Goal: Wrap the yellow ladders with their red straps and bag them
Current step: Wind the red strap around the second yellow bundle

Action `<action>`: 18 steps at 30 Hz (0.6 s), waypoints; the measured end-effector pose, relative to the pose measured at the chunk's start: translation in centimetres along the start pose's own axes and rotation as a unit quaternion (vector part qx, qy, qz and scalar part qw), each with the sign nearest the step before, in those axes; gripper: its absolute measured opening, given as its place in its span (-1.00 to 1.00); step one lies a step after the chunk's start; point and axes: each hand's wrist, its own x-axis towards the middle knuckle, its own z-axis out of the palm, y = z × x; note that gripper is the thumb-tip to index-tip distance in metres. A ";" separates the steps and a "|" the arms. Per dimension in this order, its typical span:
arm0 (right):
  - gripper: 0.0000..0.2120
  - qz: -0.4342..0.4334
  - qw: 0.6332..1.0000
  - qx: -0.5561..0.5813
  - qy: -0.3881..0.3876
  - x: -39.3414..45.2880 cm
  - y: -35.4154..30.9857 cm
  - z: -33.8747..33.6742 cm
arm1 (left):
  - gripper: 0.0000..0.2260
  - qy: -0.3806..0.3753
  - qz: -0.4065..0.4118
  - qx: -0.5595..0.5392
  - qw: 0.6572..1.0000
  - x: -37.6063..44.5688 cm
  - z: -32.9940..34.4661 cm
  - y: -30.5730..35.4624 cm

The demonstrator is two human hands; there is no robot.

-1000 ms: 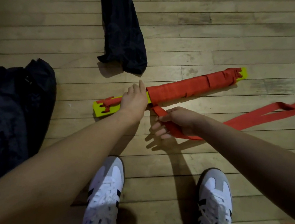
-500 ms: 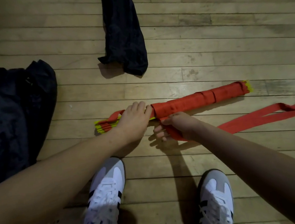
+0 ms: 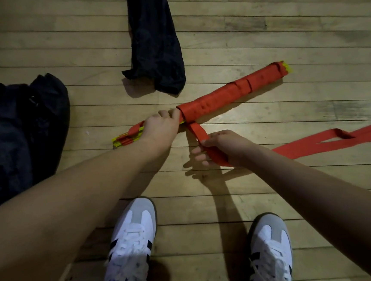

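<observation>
Both hands work low over the wooden floor [image 3: 260, 33]: the left hand [image 3: 160, 129] curls round the ladder bundle [image 3: 229, 91], lying diagonally, the right hand [image 3: 220, 147] pinches the red strap [image 3: 328, 142] trailing rightward. Two dark bags [image 3: 155, 42] [image 3: 18, 132] lie nearby; bare boards stretch beyond.

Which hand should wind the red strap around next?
Probably the right hand: it already holds the loose red strap just beside the ladder bundle. The left hand grips the bundle, so it is busy steadying it.
</observation>
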 end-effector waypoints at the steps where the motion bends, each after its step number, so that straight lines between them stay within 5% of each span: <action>1: -0.82 0.003 1.000 -0.002 -0.008 0.0 -0.1 0.1 | -0.59 -0.002 0.007 0.008 1.000 0.1 0.0 -0.2; 9: -0.83 0.015 1.000 -0.014 0.008 0.6 0.4 0.4 | -0.66 0.029 0.099 0.009 0.995 -2.3 1.2 1.3; 18: -0.89 0.018 0.998 -0.055 0.027 0.4 1.1 0.6 | -0.53 -0.026 -0.018 -0.114 0.993 -1.9 -0.1 1.3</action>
